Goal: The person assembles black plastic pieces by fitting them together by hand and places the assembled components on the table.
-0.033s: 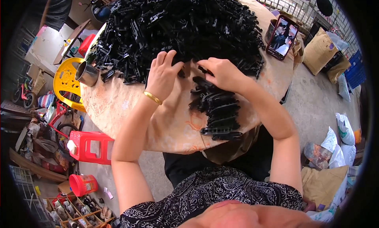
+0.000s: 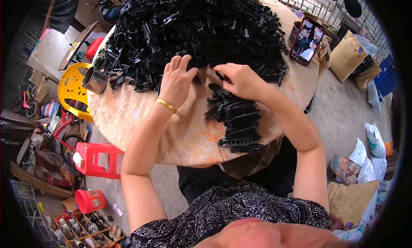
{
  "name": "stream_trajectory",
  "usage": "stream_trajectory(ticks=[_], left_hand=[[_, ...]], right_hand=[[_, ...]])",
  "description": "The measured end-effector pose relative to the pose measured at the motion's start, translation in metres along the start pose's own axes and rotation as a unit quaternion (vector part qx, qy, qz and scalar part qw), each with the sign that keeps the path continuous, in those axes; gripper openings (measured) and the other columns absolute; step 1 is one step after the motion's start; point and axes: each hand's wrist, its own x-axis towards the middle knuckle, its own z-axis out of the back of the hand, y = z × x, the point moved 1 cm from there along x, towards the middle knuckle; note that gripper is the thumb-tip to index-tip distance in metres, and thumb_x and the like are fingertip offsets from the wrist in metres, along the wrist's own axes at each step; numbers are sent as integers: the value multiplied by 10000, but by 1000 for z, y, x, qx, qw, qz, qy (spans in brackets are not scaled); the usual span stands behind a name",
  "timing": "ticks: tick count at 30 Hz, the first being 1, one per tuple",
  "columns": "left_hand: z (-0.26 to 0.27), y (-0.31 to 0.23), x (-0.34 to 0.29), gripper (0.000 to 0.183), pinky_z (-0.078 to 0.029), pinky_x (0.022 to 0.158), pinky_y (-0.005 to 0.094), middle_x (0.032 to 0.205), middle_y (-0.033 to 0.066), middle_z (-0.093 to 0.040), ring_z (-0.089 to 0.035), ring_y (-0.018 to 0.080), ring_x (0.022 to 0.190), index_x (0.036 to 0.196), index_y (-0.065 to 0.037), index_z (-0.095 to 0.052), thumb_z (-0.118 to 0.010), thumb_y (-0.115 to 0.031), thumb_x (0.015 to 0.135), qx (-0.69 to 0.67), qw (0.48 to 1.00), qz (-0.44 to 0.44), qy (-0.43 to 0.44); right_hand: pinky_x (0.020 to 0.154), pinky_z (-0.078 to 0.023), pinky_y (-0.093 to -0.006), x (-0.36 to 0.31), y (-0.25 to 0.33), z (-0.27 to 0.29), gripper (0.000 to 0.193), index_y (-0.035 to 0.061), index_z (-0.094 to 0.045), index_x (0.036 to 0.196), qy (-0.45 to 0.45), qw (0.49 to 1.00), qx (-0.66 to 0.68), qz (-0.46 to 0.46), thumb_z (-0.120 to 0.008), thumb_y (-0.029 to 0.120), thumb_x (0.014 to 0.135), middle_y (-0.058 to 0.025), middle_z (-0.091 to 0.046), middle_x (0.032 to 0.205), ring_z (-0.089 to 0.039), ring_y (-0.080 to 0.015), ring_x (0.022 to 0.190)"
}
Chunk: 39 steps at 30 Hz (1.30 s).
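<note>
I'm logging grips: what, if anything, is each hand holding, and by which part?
The right hand holds a black piece between thumb and fingers; which part they grip is hidden. Whether the left hand holds anything cannot be told.

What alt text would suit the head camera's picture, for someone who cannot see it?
A person's left hand is at the near edge of a large heap of black parts on a cloth-covered table, while the right hand pinches a black piece beyond a row of similar pieces. A lit phone stands at right, a metal cup at left.
</note>
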Motion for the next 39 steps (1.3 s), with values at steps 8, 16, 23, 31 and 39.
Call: stream_trajectory(ticks=[8, 16, 23, 31, 39], left_hand=[[-2, -4, 3, 199, -483, 659, 280, 913, 88, -621, -602, 210, 768, 1000, -44, -643, -639, -84, 806, -455, 862, 221, -41], [-3, -17, -1, 283, -431, 509, 213, 775, 54, -647, -568, 117, 582, 1014, -1, -594, -560, -270, 933, -747, 541, 380, 73], [9, -25, -2, 311, -458, 587, 199, 830, 51, -667, -577, 85, 653, 1085, 38, -615, -670, -158, 849, -579, 761, 288, 45], [19, -32, -1, 282, -515, 691, 302, 936, 164, -657, -644, 266, 771, 1043, -4, -631, -680, -47, 768, -307, 943, 121, -49], [16, -34, -2, 259, -514, 679, 315, 907, 150, -669, -652, 282, 778, 1012, -19, -642, -698, -64, 764, -279, 954, 76, -79]], right_hand=[[677, -503, -232, 5, 13, 12, 179, 8, -551, 930, -27, 927, 350, -135, -643, -29, 780, -41, -630, 887, -584, -77, 790], [684, -526, -227, 5, 15, 9, 119, -29, -608, 906, -30, 856, 483, -182, -672, -30, 805, -71, -656, 802, -634, -115, 739], [651, -524, -224, 4, 16, 8, 102, -27, -646, 853, -73, 925, 354, -117, -700, -9, 769, -78, -652, 816, -644, -137, 722], [793, -480, -395, 11, 19, 13, 376, -4, -612, 997, -209, 972, 18, 103, -744, 153, 681, -125, -628, 809, -609, -311, 803], [697, -490, -374, 4, 16, 18, 248, 15, -649, 904, -87, 992, 57, 66, -720, 151, 709, -129, -652, 828, -616, -316, 778]])
